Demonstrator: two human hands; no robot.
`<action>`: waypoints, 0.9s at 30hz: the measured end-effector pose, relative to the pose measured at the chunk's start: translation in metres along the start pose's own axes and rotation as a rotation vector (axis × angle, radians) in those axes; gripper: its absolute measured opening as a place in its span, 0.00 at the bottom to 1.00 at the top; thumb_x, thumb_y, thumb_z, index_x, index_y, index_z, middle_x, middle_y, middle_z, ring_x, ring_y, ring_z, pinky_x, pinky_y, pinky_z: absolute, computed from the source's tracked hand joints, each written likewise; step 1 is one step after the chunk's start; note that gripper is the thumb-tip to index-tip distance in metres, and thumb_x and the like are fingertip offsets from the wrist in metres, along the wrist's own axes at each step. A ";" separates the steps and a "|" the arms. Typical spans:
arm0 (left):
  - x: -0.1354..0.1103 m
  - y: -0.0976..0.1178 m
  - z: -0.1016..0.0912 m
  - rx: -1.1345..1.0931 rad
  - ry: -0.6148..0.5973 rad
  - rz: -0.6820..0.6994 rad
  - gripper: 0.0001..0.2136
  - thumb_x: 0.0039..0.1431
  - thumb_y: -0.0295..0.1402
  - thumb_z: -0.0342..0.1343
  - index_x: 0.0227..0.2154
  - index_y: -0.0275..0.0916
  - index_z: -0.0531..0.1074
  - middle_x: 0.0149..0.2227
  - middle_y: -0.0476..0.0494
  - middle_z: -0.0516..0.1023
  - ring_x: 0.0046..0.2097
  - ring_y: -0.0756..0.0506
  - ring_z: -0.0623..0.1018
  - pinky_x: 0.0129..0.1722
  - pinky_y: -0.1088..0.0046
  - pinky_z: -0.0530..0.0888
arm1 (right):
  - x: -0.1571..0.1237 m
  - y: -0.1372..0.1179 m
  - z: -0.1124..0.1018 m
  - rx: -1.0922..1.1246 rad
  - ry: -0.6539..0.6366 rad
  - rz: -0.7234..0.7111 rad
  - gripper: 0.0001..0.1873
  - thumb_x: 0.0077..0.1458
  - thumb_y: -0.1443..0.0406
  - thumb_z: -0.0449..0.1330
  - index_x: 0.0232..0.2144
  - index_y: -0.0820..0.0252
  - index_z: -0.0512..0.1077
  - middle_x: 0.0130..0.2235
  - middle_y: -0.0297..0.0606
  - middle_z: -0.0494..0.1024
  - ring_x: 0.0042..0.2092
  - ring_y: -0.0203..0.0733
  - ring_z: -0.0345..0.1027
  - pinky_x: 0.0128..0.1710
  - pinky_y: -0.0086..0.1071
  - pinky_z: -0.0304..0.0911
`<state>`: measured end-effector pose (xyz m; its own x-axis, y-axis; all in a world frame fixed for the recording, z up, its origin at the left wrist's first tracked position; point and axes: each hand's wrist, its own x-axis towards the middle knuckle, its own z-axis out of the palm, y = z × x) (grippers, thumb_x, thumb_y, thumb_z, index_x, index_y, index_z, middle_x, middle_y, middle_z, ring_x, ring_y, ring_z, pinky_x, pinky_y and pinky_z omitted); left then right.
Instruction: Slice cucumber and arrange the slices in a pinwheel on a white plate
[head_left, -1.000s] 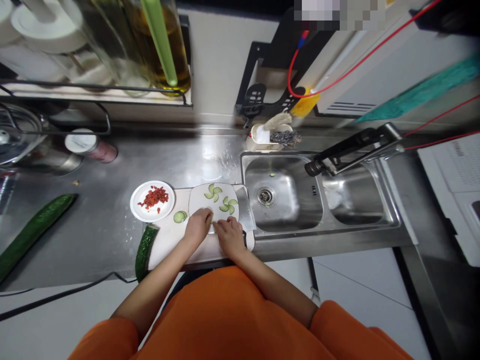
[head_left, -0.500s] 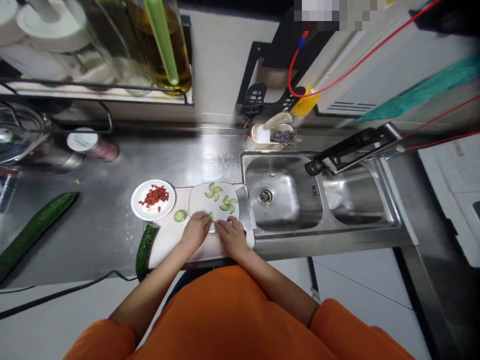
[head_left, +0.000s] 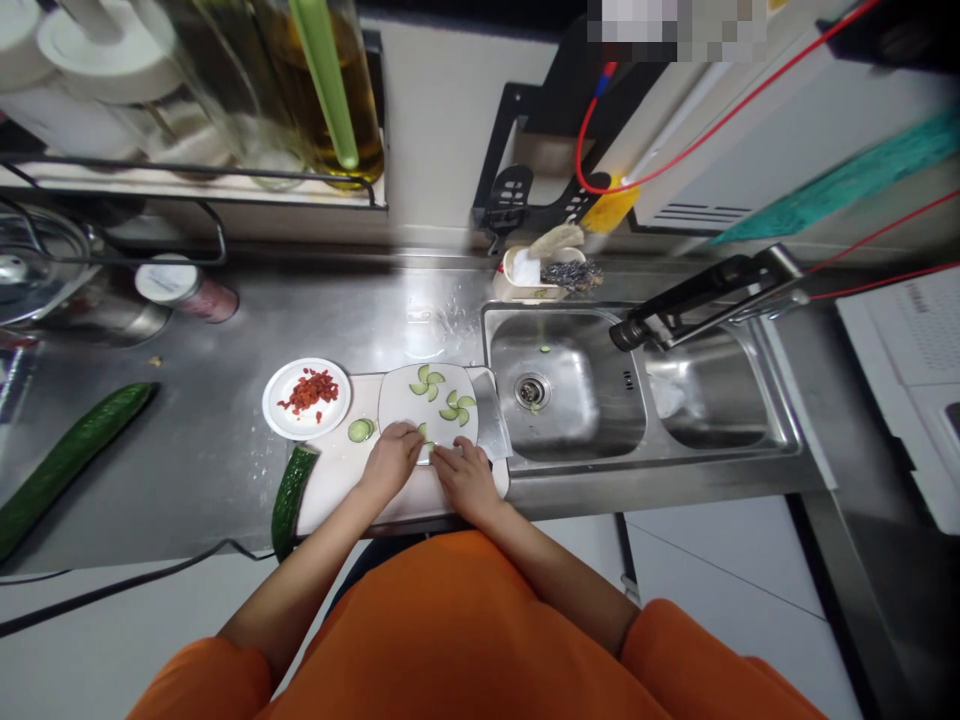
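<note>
A white plate (head_left: 397,395) lies on a white cutting board (head_left: 337,500). On it, cucumber slices (head_left: 427,382) form a pinwheel, and a second pinwheel of cucumber slices (head_left: 457,407) sits to its right. At the plate's near side my left hand (head_left: 391,465) has its fingertips closed at a cucumber slice (head_left: 422,431). Facing it, my right hand (head_left: 466,478) holds its fingers together around a small cucumber piece, mostly hidden by them. Left of the plate are stacked round cucumber slices (head_left: 361,430). A cleaver blade (head_left: 491,418) shows beyond my right hand.
A cut cucumber (head_left: 291,500) lies at the board's left edge, below a white dish of chopped red bits (head_left: 270,400). A whole cucumber (head_left: 71,465) lies far left. The double sink (head_left: 585,400) is on the right, with a black faucet (head_left: 675,300) over it.
My right hand has shifted very slightly at the plate's near edge. My left hand stays at the cucumber slice, and the pinwheels look the same.
</note>
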<state>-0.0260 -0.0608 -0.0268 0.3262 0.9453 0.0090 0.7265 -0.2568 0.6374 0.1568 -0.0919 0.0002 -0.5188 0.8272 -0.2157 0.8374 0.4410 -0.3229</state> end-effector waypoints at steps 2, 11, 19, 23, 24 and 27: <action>0.000 -0.001 0.000 0.000 0.000 0.003 0.09 0.59 0.27 0.52 0.30 0.38 0.77 0.36 0.40 0.76 0.40 0.44 0.73 0.44 0.67 0.72 | 0.000 0.000 0.001 -0.001 0.002 0.002 0.17 0.65 0.67 0.49 0.52 0.54 0.70 0.55 0.41 0.72 0.58 0.53 0.52 0.47 0.42 0.52; 0.000 0.001 0.000 -0.002 0.022 -0.002 0.10 0.61 0.29 0.50 0.31 0.39 0.77 0.36 0.40 0.77 0.40 0.45 0.74 0.45 0.67 0.72 | -0.002 0.000 0.003 0.008 0.044 -0.007 0.17 0.65 0.67 0.49 0.52 0.56 0.71 0.54 0.41 0.73 0.58 0.54 0.52 0.46 0.43 0.52; -0.028 -0.017 -0.038 0.084 0.287 -0.413 0.12 0.59 0.34 0.50 0.40 0.37 0.75 0.37 0.39 0.78 0.39 0.43 0.76 0.44 0.67 0.71 | -0.005 0.004 0.003 0.106 0.174 0.039 0.16 0.62 0.67 0.53 0.49 0.54 0.74 0.51 0.40 0.76 0.56 0.52 0.54 0.50 0.43 0.52; -0.043 -0.033 -0.046 0.208 0.257 -0.589 0.15 0.56 0.37 0.52 0.41 0.35 0.74 0.34 0.38 0.77 0.38 0.40 0.75 0.42 0.65 0.70 | -0.006 0.004 0.003 0.129 0.197 0.045 0.15 0.61 0.67 0.53 0.47 0.54 0.74 0.50 0.39 0.76 0.55 0.52 0.54 0.51 0.42 0.53; -0.043 -0.035 -0.046 0.221 0.241 -0.600 0.15 0.56 0.38 0.51 0.40 0.35 0.75 0.33 0.38 0.76 0.38 0.40 0.75 0.42 0.65 0.69 | -0.006 0.004 0.003 0.132 0.198 0.043 0.15 0.61 0.67 0.53 0.48 0.54 0.74 0.50 0.39 0.76 0.55 0.52 0.54 0.51 0.42 0.53; -0.042 -0.038 -0.043 0.219 0.214 -0.612 0.13 0.56 0.38 0.50 0.37 0.36 0.75 0.31 0.39 0.76 0.38 0.40 0.74 0.41 0.66 0.68 | -0.006 0.004 0.003 0.141 0.200 0.038 0.15 0.62 0.67 0.53 0.48 0.54 0.74 0.50 0.39 0.76 0.55 0.51 0.54 0.51 0.42 0.53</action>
<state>-0.0934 -0.0823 -0.0176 -0.2931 0.9462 -0.1367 0.8548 0.3234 0.4058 0.1625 -0.0963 -0.0025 -0.4312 0.9010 -0.0481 0.8164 0.3668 -0.4461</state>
